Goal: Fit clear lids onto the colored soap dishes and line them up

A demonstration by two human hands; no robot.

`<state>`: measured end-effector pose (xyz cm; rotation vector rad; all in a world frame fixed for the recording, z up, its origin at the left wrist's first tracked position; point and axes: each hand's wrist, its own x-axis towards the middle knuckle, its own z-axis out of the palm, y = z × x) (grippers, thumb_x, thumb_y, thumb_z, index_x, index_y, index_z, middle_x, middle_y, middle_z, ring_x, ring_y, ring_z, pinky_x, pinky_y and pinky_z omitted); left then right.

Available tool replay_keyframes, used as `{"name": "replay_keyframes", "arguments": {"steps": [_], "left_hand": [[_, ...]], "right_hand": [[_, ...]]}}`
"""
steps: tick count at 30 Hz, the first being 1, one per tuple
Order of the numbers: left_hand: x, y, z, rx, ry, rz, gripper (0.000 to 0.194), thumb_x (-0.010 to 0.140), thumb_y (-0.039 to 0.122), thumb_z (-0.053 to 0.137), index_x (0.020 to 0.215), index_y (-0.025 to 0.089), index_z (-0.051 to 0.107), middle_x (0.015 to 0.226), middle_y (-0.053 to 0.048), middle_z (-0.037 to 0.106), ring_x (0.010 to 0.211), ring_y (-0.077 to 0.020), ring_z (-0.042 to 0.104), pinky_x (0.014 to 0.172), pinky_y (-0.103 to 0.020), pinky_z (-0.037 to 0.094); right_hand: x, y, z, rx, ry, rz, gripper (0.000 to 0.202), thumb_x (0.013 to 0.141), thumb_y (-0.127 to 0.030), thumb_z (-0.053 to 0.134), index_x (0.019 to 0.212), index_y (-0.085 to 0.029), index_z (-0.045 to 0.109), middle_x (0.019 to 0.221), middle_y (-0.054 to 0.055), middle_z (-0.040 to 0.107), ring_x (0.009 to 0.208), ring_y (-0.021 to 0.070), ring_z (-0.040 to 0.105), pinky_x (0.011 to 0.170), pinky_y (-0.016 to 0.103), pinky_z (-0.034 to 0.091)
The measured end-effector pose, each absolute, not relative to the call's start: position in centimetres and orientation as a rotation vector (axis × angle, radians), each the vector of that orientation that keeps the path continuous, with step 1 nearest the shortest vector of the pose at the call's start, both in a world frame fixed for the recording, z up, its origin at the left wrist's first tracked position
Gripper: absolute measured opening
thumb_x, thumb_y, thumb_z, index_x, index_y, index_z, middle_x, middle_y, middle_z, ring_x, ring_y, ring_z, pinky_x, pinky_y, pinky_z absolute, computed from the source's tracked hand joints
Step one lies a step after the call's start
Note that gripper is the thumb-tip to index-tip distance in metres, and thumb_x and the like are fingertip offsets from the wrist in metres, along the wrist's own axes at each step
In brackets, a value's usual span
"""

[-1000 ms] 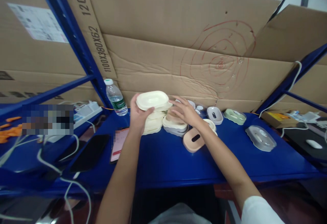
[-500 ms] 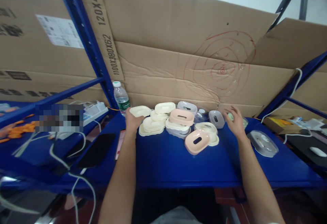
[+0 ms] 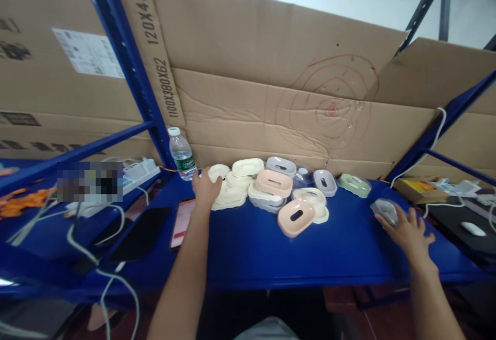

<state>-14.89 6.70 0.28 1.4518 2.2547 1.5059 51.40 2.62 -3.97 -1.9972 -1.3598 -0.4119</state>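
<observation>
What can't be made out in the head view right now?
All in the head view:
Cream tray, near-left edge: behind the left hand; grip unclear.
Clear container, near-right part: behind the right hand; grip unclear.
Phone screen: partly behind the left forearm; text too small.
Bottle label: small print blurred.
Pixelated patch: contents masked.

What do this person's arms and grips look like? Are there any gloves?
The left grip and right grip are bare human hands, with no gloves. The left forearm and right forearm are uncovered too: no sleeves, watch or bracelet in sight. Rings would be too small to tell. Pale grey cloth shows between the arms.
</observation>
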Motion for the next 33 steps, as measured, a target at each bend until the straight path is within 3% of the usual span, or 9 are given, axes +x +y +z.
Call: {"name": "replay_keyframes", "arguments": {"steps": [4, 7, 10, 16, 19, 22, 26, 29, 33], "left_hand": [[-12.1, 6.2, 1.2, 1.499, 2.168, 1.591, 0.045, 0.086, 0.027, 0.066, 0.130, 0.016, 0.062, 0.154, -0.022, 0.043, 0.151, -0.0421, 0.037, 0.125, -0.061, 0.027], [-9.9, 5.8, 1.9, 1.581, 2.033, 1.679, 0.042, 0.087, 0.024, 0.064, 0.128, 0.020, 0.064, 0.152, -0.018, 0.045, 0.150, -0.0402, 0.037, 0.126, -0.060, 0.025], [-7.4, 5.0, 2.4, 1.691, 1.821, 1.775, 0.042, 0.088, 0.023, 0.063, 0.130, 0.020, 0.063, 0.149, -0.017, 0.048, 0.148, -0.0371, 0.040, 0.127, -0.056, 0.026], [-2.1, 2.7, 2.7, 1.911, 1.267, 1.738, 0.037, 0.088, 0.026, 0.069, 0.125, 0.026, 0.070, 0.139, -0.012, 0.062, 0.137, -0.0311, 0.054, 0.123, -0.048, 0.037], [-0.5, 1.8, 2.3, 1.872, 1.100, 1.684, 0.037, 0.091, 0.031, 0.071, 0.128, 0.028, 0.069, 0.131, -0.011, 0.068, 0.117, -0.0279, 0.067, 0.109, -0.045, 0.052], [0.0, 1.6, 2.0, 1.754, 0.944, 1.611, 0.057, 0.090, 0.041, 0.076, 0.142, 0.029, 0.059, 0.138, -0.013, 0.067, 0.103, -0.0242, 0.072, 0.092, -0.040, 0.060], [-0.4, 2.0, 2.1, 1.366, 0.552, 1.368, 0.086, 0.071, 0.051, 0.093, 0.144, 0.026, 0.057, 0.141, -0.015, 0.067, 0.126, -0.0337, 0.067, 0.105, -0.048, 0.055], [-0.3, 2.3, 2.1, 1.274, 0.535, 1.363, 0.080, 0.076, 0.051, 0.090, 0.144, 0.024, 0.057, 0.144, -0.014, 0.066, 0.136, -0.0339, 0.060, 0.117, -0.051, 0.047], [0.3, 2.4, 1.7, 1.199, 0.550, 1.383, 0.083, 0.080, 0.035, 0.089, 0.152, 0.028, 0.048, 0.158, -0.010, 0.055, 0.148, -0.0301, 0.049, 0.125, -0.052, 0.038]], "right_hand": [[52.5, 1.7, -5.9, -1.856, -1.455, -0.422, 0.075, 0.067, -0.091, 0.059, 0.114, -0.035, 0.075, 0.132, 0.025, 0.066, 0.125, 0.0577, 0.058, 0.087, 0.079, 0.044], [51.1, 0.9, -6.3, -1.731, -1.478, -0.519, 0.079, 0.079, -0.090, 0.047, 0.118, -0.028, 0.076, 0.125, 0.024, 0.069, 0.127, 0.0517, 0.062, 0.104, 0.072, 0.044], [48.9, -0.5, -6.0, -1.698, -1.405, -0.489, 0.085, 0.081, -0.089, 0.049, 0.126, -0.022, 0.075, 0.130, 0.023, 0.070, 0.130, 0.0496, 0.062, 0.110, 0.072, 0.044], [40.8, -2.4, -3.5, -1.526, -1.306, -0.131, 0.071, 0.086, -0.066, 0.072, 0.145, -0.027, 0.066, 0.147, 0.013, 0.066, 0.139, 0.0400, 0.059, 0.119, 0.062, 0.044], [34.8, -1.5, -0.5, -1.280, -1.537, -0.049, 0.066, 0.091, -0.056, 0.073, 0.150, -0.028, 0.061, 0.154, 0.011, 0.059, 0.143, 0.0370, 0.055, 0.121, 0.060, 0.042], [28.7, 0.0, 3.1, -1.015, -1.863, -0.021, 0.064, 0.093, -0.047, 0.074, 0.153, -0.031, 0.058, 0.160, 0.010, 0.053, 0.146, 0.0371, 0.052, 0.122, 0.059, 0.042], [21.8, 2.1, 5.8, -0.650, -2.132, -0.002, 0.070, 0.092, -0.044, 0.076, 0.157, -0.036, 0.051, 0.163, 0.007, 0.049, 0.147, 0.0366, 0.051, 0.124, 0.058, 0.041], [18.7, 3.8, 4.7, -0.614, -2.013, -0.003, 0.070, 0.096, -0.042, 0.072, 0.161, -0.036, 0.044, 0.163, 0.008, 0.049, 0.148, 0.0348, 0.050, 0.122, 0.059, 0.042], [17.5, 4.8, 2.0, -0.671, -1.934, -0.063, 0.068, 0.100, -0.038, 0.065, 0.163, -0.037, 0.040, 0.167, 0.008, 0.042, 0.153, 0.0350, 0.042, 0.123, 0.062, 0.038]]}}
